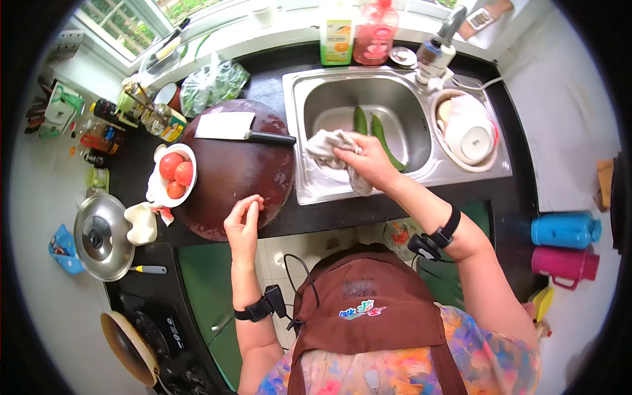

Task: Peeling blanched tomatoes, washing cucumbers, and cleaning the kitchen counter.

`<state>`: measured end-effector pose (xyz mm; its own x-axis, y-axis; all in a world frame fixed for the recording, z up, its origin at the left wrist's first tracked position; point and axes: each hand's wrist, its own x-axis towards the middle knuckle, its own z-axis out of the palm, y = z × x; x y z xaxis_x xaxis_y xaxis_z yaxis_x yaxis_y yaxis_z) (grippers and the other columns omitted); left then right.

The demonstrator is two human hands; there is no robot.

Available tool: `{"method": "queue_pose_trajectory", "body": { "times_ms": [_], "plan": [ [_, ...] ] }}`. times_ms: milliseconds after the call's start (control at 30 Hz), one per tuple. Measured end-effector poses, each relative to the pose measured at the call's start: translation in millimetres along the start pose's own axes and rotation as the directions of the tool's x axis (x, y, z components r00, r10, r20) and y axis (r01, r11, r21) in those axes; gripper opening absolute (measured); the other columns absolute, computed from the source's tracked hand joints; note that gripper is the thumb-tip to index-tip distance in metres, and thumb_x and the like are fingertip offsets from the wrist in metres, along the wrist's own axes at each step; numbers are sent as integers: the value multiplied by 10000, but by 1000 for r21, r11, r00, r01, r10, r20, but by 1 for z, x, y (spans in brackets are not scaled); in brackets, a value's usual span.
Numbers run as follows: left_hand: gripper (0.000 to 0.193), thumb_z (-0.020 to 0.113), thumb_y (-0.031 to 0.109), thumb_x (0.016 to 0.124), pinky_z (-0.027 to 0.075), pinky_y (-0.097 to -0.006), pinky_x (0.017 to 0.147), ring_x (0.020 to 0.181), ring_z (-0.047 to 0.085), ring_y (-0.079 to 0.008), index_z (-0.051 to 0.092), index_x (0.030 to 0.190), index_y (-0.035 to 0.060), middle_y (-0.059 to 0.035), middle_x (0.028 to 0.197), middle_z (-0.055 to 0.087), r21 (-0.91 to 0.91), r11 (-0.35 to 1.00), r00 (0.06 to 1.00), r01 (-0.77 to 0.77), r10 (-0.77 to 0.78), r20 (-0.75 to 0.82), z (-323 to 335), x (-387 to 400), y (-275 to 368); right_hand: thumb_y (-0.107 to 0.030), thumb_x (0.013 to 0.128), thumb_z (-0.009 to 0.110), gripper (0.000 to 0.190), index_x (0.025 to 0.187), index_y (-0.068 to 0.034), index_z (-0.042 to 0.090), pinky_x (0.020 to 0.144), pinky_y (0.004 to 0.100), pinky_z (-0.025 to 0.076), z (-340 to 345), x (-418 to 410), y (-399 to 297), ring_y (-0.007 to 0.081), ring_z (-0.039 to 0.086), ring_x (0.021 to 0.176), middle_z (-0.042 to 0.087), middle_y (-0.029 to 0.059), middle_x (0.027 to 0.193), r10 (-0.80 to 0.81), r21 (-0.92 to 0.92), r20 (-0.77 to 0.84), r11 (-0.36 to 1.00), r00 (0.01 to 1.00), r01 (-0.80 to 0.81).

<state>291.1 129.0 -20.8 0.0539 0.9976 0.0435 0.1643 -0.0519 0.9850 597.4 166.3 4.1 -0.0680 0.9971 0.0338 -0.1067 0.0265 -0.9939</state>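
My right hand (368,160) grips a crumpled greyish-white cloth (331,147) above the near left part of the stainless steel sink (316,101). Beyond that hand, two green cucumbers (379,131) lie in the basin, partly hidden by it. My left hand (243,217) is at the near edge of a round dark brown cutting board (232,173), its fingers drawn in towards the thumb with nothing visible between them. Across the board's far side lies a cleaver (225,125) with a black handle pointing right. A white bowl (192,170) of red tomatoes (173,168) stands at the board's left edge.
A basket (437,111) with bowls stands right of the basin, below the faucet (447,29). Bottles (376,34) line the sink's back. Bagged greens (212,81) lie behind the board. To the left are a pan lid (103,237) and a frying pan (129,348) on the stove.
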Motion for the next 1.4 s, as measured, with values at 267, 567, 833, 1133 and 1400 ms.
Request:
{"method": "queue_pose_trajectory", "body": {
  "times_ms": [267,567,833,1133,1400],
  "plan": [
    [482,533,171,987,577,-308,751,859,683,-216,370,1395,-26,-176,1148,608,-174,918,933,356,-341,113,30,26,28,-217,859,644,243,1066,-95,683,795,359,519,23,96,67,266,693,886,701,154,933,-79,-473,22,877,997,80],
    [597,684,271,888,586,-346,524,689,671,-218,456,1209,-178,-220,928,616,-227,903,853,364,-421,-307,74,104,13,-84,814,623,288,1097,-53,667,833,360,505,40,70,29,285,675,934,675,195,992,-43,-406,364,892,930,200],
    [495,745,427,697,549,-430,707,731,696,-358,693,775,-60,-238,812,688,612,617,865,494,-424,-269,41,136,9,-99,855,641,293,1135,-13,643,826,323,485,71,49,20,114,588,891,687,82,938,173,-263,600,965,781,-11],
    [336,679,260,694,549,-433,600,589,669,-316,585,602,-50,-198,714,672,464,788,913,404,-374,-160,21,130,3,-134,855,641,306,1149,-50,652,808,303,486,53,43,4,100,587,864,686,38,925,331,-382,589,918,737,-107],
    [131,555,108,902,538,-298,476,382,400,-83,482,830,26,-26,552,459,-418,873,966,250,-254,46,-45,85,52,-8,835,645,332,1167,-20,642,800,294,518,69,42,7,135,646,901,686,77,1003,-193,-262,206,934,959,244]
  ]
}}
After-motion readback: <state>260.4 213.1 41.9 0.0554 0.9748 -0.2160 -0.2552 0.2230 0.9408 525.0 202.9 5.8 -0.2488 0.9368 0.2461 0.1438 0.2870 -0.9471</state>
